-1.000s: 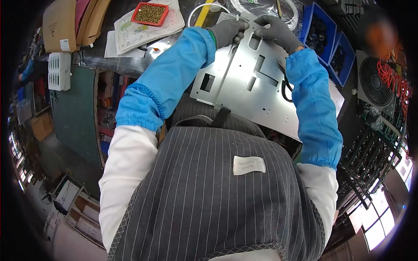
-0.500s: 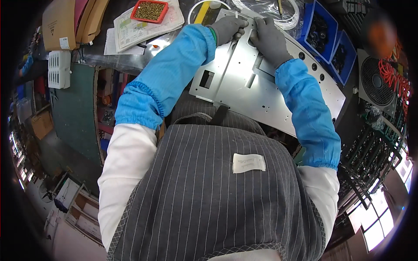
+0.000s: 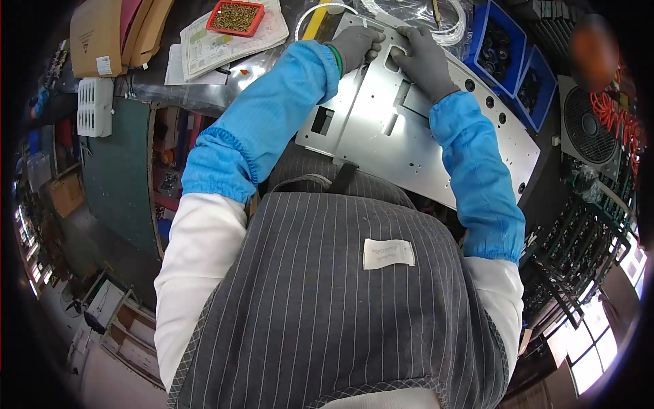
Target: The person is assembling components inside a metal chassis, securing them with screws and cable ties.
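A silver sheet-metal panel (image 3: 426, 153) with slots, cutouts and small holes lies flat before me, its near edge close to my apron. My left hand (image 3: 355, 49), in a grey glove, is closed at the panel's far left end, fingers curled together. Whatever it pinches is too small or hidden to make out. Across from it, my grey-gloved right hand (image 3: 426, 67) rests on the panel's far part. Its fingers and thumb are apart beside a cutout, with nothing visible between them.
At the far left, a red tray (image 3: 255, 28) of small brass-coloured fasteners sits on papers (image 3: 197, 51). Coiled clear tubing (image 3: 453, 33) lies beyond the panel. Blue bins (image 3: 496, 51) of dark parts stand at right, near a black fan (image 3: 587, 126).
My right thumb has spread away from its fingers, opening a gap over the cutout. My left hand stays at nearly the same place on the panel.
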Tool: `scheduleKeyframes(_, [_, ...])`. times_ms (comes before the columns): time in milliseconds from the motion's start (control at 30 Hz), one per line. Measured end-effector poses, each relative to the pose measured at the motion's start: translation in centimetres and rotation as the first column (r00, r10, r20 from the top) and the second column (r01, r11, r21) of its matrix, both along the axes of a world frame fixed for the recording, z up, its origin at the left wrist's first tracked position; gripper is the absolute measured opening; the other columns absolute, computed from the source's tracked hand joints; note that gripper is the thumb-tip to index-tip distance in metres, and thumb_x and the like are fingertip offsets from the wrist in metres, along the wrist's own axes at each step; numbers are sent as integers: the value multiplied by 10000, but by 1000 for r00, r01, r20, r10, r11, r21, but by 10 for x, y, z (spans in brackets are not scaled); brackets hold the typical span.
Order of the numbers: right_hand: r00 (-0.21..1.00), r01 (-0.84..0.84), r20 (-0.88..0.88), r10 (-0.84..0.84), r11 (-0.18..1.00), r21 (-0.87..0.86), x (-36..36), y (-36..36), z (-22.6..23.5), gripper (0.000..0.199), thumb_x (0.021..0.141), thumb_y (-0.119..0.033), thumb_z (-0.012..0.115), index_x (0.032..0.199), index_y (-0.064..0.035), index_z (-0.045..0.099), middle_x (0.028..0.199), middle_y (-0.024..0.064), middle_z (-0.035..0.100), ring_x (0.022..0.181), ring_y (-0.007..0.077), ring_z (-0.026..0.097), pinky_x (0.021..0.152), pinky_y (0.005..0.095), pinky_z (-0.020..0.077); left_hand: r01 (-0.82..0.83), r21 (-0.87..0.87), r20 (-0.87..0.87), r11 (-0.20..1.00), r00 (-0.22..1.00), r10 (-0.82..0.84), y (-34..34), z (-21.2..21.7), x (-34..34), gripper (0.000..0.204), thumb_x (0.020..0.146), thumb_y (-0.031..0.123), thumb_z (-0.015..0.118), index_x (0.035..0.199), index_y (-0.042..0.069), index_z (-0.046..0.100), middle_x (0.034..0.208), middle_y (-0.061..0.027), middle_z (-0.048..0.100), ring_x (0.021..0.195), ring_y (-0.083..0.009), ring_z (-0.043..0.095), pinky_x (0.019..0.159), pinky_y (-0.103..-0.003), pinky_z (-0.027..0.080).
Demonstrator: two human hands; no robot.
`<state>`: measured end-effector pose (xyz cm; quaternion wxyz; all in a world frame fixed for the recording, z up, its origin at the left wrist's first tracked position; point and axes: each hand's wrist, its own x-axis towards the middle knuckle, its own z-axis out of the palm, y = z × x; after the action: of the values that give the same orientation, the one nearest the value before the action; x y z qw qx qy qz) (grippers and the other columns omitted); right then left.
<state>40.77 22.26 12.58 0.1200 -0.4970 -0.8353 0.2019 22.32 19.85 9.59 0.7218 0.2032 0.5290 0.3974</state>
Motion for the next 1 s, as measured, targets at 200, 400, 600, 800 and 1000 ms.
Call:
scheduleKeyframes(200, [998,57,33,-57,998,-21,-7,-3,0,500,823,-282,726,1273,-93,620,1246,146,575,1079,358,648,931,446,530,3,-9,8,1000,1000,-3,0,-1,-1,111,997,186,608,960,82,623,702,31,526,601,-78,482,544,-221,414])
scheduleKeyframes(400, [986,-43,-166,12,983,-180,10,26,-6,522,795,-287,759,1229,-25,636,1160,173,662,983,306,696,867,399,557,28,-11,-56,1000,998,-29,0,4,0,121,997,184,607,955,72,625,695,26,538,592,-79,488,547,-225,425])
scheduleKeyframes(600, [987,-65,-161,-12,885,-462,5,46,4,521,769,-282,783,1181,0,634,973,173,720,895,286,715,804,377,569,43,-17,-53,999,998,-44,1,6,0,119,993,179,609,950,69,621,701,11,555,579,-91,494,544,-228,434])
scheduleKeyframes(800, [986,-63,146,78,992,-105,-7,21,9,468,862,-328,720,1209,-35,610,1131,169,663,951,323,691,837,422,549,56,5,-35,998,998,-56,0,-1,-3,126,994,172,605,927,65,608,705,2,556,586,-99,503,550,-233,442])
scheduleKeyframes(1000, [999,6,35,-7,1000,28,-3,-7,-7,414,927,-336,631,1264,-97,604,1279,167,557,1035,374,656,889,455,538,25,-4,-60,1000,998,-25,0,1,-1,137,1001,160,592,933,46,625,726,0,562,609,-98,518,569,-239,460])
